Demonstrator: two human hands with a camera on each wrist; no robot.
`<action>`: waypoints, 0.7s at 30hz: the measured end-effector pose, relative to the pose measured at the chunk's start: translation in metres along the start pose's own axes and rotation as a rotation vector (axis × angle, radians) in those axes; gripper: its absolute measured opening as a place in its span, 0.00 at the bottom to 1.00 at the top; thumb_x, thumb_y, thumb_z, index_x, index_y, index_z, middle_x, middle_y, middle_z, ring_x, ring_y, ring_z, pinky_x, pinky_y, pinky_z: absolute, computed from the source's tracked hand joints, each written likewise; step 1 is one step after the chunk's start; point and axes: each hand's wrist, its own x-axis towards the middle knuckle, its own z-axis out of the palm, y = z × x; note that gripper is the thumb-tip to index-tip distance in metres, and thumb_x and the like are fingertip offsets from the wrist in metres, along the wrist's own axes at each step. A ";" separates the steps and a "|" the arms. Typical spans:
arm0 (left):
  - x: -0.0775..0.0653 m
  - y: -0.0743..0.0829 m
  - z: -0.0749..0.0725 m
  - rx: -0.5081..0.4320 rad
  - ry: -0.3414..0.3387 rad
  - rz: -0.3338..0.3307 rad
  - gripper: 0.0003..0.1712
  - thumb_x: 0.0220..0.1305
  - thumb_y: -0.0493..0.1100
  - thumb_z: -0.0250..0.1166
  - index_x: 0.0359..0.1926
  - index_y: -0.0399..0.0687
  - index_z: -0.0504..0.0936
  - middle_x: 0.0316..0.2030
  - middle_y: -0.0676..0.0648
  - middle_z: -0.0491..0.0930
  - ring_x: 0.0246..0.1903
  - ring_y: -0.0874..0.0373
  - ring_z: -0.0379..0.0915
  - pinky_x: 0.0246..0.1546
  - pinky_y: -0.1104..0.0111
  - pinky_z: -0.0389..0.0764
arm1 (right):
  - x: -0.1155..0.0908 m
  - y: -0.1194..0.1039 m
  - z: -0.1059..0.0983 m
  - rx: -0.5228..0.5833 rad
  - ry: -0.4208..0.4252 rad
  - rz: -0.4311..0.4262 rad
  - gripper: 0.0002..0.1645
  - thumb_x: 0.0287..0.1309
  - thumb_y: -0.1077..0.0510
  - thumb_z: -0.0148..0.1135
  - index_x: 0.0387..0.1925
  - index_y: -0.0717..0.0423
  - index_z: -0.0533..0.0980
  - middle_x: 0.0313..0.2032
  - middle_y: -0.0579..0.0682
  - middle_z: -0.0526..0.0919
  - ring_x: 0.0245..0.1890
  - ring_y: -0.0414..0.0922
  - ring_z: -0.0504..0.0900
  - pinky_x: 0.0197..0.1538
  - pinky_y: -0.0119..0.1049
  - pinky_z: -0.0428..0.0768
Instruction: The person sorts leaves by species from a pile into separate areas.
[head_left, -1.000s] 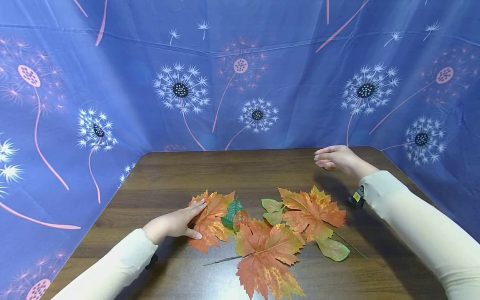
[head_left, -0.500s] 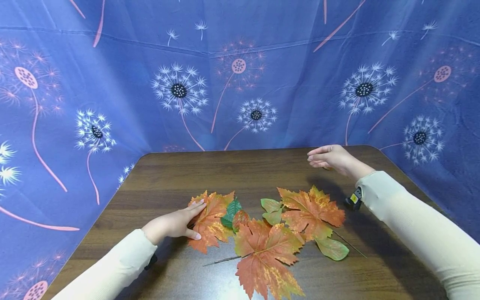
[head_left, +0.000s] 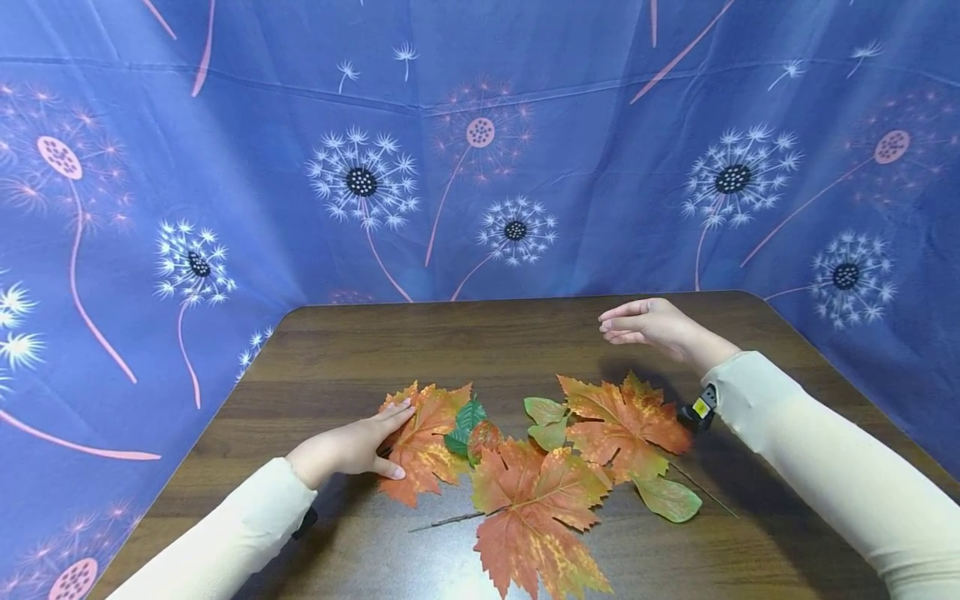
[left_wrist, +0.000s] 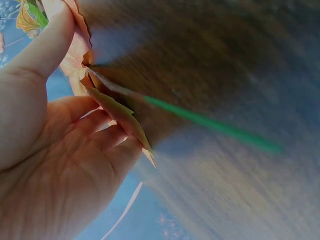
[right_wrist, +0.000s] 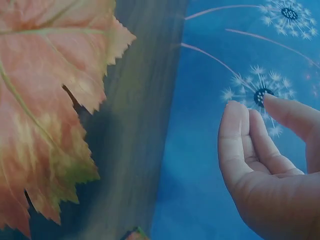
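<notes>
My left hand [head_left: 352, 446] rests on the left orange maple leaf [head_left: 435, 425], its fingers fairly straight. In the left wrist view this leaf stands edge-on beside the fingertips, its thin stem [left_wrist: 215, 122] turning green toward the end. My right hand [head_left: 656, 329] is held over the far right of the table, fingers loosely bent with nothing visible in them. Nearer to me lies the right maple leaf [head_left: 618, 425], which fills the left of the right wrist view. A third maple leaf [head_left: 528, 512] lies in the front middle with its stem [head_left: 448, 522] pointing left.
Small green leaves [head_left: 467, 423] and a reddish one [head_left: 483, 437] sit between the maple leaves, and another green leaf [head_left: 667, 498] lies front right. Under them is a brown wooden table [head_left: 420, 342]. A blue curtain [head_left: 600, 100] with dandelions hangs behind it.
My right hand has drifted left and slightly nearer. The left hand and the leaves stay where they were.
</notes>
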 end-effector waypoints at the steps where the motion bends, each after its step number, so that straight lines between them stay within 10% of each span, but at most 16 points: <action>1: 0.000 0.000 0.000 0.001 0.001 0.001 0.55 0.55 0.51 0.71 0.75 0.36 0.50 0.75 0.34 0.44 0.73 0.34 0.41 0.68 0.41 0.53 | 0.000 0.001 0.002 -0.011 -0.003 0.003 0.28 0.67 0.61 0.57 0.61 0.77 0.65 0.35 0.42 0.86 0.38 0.37 0.86 0.51 0.34 0.81; 21: 0.000 -0.005 0.004 0.009 0.045 0.029 0.56 0.56 0.55 0.70 0.75 0.39 0.50 0.76 0.37 0.45 0.73 0.36 0.44 0.68 0.42 0.55 | -0.003 0.013 0.049 -0.122 -0.205 0.014 0.28 0.63 0.55 0.62 0.57 0.72 0.72 0.50 0.60 0.84 0.53 0.57 0.81 0.62 0.54 0.72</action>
